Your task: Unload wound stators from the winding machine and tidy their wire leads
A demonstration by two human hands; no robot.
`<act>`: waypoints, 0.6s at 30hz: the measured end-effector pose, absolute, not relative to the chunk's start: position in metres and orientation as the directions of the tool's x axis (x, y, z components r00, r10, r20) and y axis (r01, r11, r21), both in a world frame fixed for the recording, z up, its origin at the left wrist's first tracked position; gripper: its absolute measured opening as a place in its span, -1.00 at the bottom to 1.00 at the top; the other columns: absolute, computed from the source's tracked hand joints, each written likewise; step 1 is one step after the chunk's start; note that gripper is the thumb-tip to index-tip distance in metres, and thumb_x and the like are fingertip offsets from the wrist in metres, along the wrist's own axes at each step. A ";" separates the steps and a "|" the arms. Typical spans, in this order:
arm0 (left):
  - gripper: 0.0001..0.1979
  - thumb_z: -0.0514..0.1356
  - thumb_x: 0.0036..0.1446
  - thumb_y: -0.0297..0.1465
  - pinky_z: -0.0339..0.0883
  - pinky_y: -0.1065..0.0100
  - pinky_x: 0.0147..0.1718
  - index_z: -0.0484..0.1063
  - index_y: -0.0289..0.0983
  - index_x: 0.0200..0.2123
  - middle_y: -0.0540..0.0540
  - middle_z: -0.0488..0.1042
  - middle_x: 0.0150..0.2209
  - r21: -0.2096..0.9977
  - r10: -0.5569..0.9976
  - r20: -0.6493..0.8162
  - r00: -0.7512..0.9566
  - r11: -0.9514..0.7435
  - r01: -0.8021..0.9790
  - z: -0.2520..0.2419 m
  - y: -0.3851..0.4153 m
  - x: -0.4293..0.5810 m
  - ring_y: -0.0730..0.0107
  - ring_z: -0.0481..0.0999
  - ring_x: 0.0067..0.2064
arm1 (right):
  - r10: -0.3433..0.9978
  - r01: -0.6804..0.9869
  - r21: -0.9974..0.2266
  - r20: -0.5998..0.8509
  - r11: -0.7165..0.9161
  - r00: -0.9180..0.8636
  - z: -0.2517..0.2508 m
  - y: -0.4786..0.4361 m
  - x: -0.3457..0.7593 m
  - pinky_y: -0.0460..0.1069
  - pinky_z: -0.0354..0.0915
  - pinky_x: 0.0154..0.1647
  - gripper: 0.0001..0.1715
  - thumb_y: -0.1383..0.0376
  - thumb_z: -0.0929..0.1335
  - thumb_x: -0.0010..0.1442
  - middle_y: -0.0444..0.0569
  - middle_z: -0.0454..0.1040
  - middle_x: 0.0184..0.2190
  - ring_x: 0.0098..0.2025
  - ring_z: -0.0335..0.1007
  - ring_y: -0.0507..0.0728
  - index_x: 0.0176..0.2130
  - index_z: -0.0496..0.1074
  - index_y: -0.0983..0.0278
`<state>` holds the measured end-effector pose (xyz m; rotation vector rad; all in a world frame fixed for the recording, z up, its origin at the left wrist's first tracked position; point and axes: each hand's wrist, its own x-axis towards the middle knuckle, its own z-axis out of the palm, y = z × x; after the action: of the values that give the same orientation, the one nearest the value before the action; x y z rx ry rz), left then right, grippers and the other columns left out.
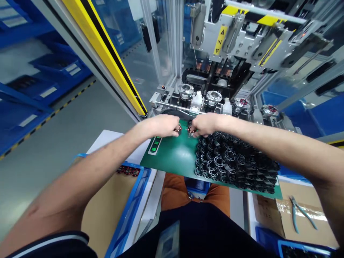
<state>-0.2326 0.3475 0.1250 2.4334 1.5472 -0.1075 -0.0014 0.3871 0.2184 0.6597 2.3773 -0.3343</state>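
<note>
Mid-frame, the left hand (pixel 167 125) pinches a small dark part (pixel 178 129), the right hand (pixel 204 124) a second part (pixel 189 129); right of centre, I'd fear the heaped black rings (pixel 219 162) toppling if the right forearm (pixel 248 128) dips.

The person wears a dark short-sleeved shirt (pixel 204 229), a pale stripe (pixel 67 237) edging one sleeve (pixel 61 247), and rust-orange trousers (pixel 173 191).

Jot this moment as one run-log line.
left hand: grips small dark part | right hand: grips similar part | both: above green mat | black rings: piled on mat's right | pliers: on cardboard
</note>
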 end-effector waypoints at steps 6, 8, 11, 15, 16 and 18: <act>-0.80 0.35 0.37 -0.23 0.45 0.15 0.06 0.73 -0.19 -0.12 -0.22 0.65 0.05 0.045 0.889 -0.273 0.367 -0.369 0.928 0.099 0.289 -0.207 0.00 0.66 0.08 | 0.390 0.498 0.001 -0.623 0.867 -0.678 0.160 0.350 -0.033 0.21 0.49 0.05 -0.70 0.29 0.51 0.37 0.16 0.74 -0.04 0.05 0.69 0.43 0.07 0.77 0.19; -0.75 0.37 0.35 -0.24 0.46 0.20 0.06 0.72 -0.14 0.02 -0.19 0.64 0.11 0.042 0.900 -0.261 0.349 -0.351 0.935 0.104 0.283 -0.211 0.04 0.65 0.12 | 0.377 0.477 -0.014 -0.594 0.879 -0.711 0.171 0.351 -0.024 0.23 0.48 0.11 -0.57 0.22 0.48 0.43 0.16 0.72 0.07 0.13 0.67 0.44 0.24 0.70 0.13; -0.62 0.39 0.32 -0.22 0.47 0.22 0.05 0.68 -0.08 0.18 -0.13 0.61 0.20 0.052 0.907 -0.236 0.348 -0.346 0.937 0.128 0.279 -0.219 0.09 0.65 0.14 | 0.397 0.479 -0.039 -0.504 0.877 -0.767 0.215 0.373 0.015 0.23 0.46 0.21 -0.47 0.12 0.50 0.45 0.06 0.73 0.07 0.13 0.66 0.38 0.35 0.63 0.07; -0.61 0.34 0.38 -0.12 0.45 0.19 0.12 0.66 -0.11 0.18 -0.12 0.60 0.18 0.194 0.909 -0.017 0.417 -0.406 0.893 0.181 0.305 -0.204 0.12 0.63 0.12 | 0.591 0.617 0.032 -0.331 0.786 -0.736 0.292 0.443 0.108 0.14 0.42 0.19 -0.41 -0.06 0.44 0.50 0.03 0.74 0.01 0.02 0.68 0.22 0.31 0.65 0.21; -0.62 0.34 0.39 -0.11 0.45 0.17 0.15 0.67 -0.13 0.16 -0.12 0.60 0.14 0.229 0.896 0.057 0.440 -0.441 0.868 0.194 0.318 -0.192 0.12 0.62 0.11 | 0.658 0.666 0.086 -0.287 0.741 -0.696 0.307 0.463 0.136 0.13 0.38 0.19 -0.29 -0.14 0.37 0.52 0.10 0.73 0.02 0.04 0.67 0.22 0.26 0.66 0.35; -0.61 0.33 0.41 -0.09 0.42 0.11 0.22 0.67 -0.16 0.15 -0.14 0.58 0.11 0.245 0.854 0.185 0.487 -0.520 0.819 0.217 0.350 -0.157 0.09 0.58 0.14 | 0.766 0.743 0.199 -0.254 0.639 -0.590 0.326 0.497 0.193 0.15 0.31 0.09 0.13 -0.26 0.08 0.52 0.30 0.70 0.00 0.04 0.66 0.26 0.08 0.65 0.70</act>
<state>-0.1574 0.3502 0.2166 2.6004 1.4701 0.4307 0.1926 0.4971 0.3262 1.2106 2.5462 0.1021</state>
